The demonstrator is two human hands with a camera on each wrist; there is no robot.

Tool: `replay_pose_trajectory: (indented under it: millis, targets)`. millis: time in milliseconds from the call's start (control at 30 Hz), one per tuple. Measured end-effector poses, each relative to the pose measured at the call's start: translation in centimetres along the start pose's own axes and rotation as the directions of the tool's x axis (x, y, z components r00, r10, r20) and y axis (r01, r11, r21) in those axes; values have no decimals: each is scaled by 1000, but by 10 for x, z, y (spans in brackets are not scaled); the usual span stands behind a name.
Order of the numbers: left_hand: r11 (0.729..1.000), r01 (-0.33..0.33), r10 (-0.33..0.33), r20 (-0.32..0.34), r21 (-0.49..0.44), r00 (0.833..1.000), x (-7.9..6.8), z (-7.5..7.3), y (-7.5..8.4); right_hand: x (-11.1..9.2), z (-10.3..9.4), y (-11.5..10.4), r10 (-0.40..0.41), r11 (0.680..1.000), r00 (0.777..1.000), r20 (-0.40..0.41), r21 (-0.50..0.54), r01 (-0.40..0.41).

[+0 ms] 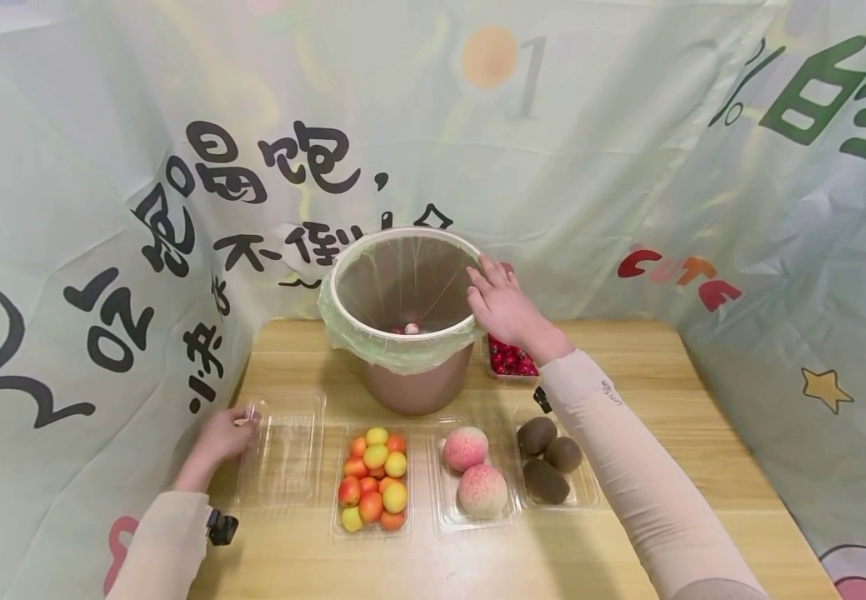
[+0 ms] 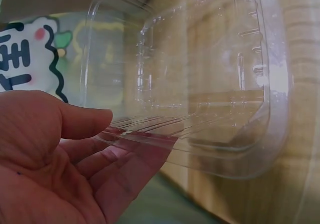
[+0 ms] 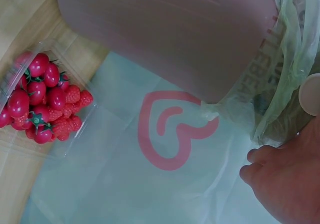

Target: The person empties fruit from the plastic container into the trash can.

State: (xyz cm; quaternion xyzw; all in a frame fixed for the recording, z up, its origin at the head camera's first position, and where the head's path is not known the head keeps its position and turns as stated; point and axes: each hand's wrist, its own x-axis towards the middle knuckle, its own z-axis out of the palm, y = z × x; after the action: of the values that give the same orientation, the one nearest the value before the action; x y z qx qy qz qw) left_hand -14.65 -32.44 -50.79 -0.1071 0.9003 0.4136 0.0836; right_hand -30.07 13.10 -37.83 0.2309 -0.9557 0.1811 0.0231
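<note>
Farthest left of the bin, the near-left edge of an unfilled clear tray [image 1: 286,454] is pinched by the left grip [image 1: 226,437], the thumb laid above the rim and the fingers below. Whether the tray is fully supported by the tabletop [image 1: 673,375] cannot be told. In front of the bin and slightly left, red and yellow fruits [image 1: 375,457] are held in a second tray [image 1: 372,533].

The bin [image 1: 417,387] itself is lined with a thin green liner [image 1: 398,358], folded outward over its rim; a few small reddish and pale pieces [image 1: 412,329] can be made out at its bottom. In front of the bin and slightly right, two peaches [image 1: 483,490] are contained in a third tray [image 1: 443,492]. The right side of the bin's rim is touched by the right grip [image 1: 509,307]; whether the rim is clasped or merely rested upon cannot be told. Small red fruits [image 1: 511,358] are seen just right of the bin, and three brown kiwis [image 1: 538,436] in front and farther right.

The step in hand is judged to be a securing one: the tray is controlled at one side while the bin is steadied. By a lift of the tray, a firm, level pinch would be demanded, since only one edge is held; by any bin shift, liner and rim would need to be caught together.
</note>
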Motion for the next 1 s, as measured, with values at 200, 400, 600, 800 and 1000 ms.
replay_pose_trajectory:
  millis: [200, 400, 600, 800, 1000]
  targets:
    - [997, 53, -52, 21, -57, 998, -1, 6, -12, 0, 1, 0, -3, 1000, 1000, 1, -7, 3]
    - [995, 65, -63, 37, -72, 997, -3, 10, -18, -1, 0, -1, -7, 1000, 1000, 0, -1, 7]
    - [985, 98, -90, 62, -139, 994, -4, 14, -23, 0, 0, -1, -4, 1000, 1000, 2, 12, 4]
    - [969, 147, -133, 81, -197, 988, -3, 18, -27, -1, 1, 0, -7, 1000, 1000, 1, 20, 6]
    - [962, 165, -141, 122, -218, 982, -3, 19, -31, -1, 1, 0, -10, 1000, 1000, 1, 23, 10]
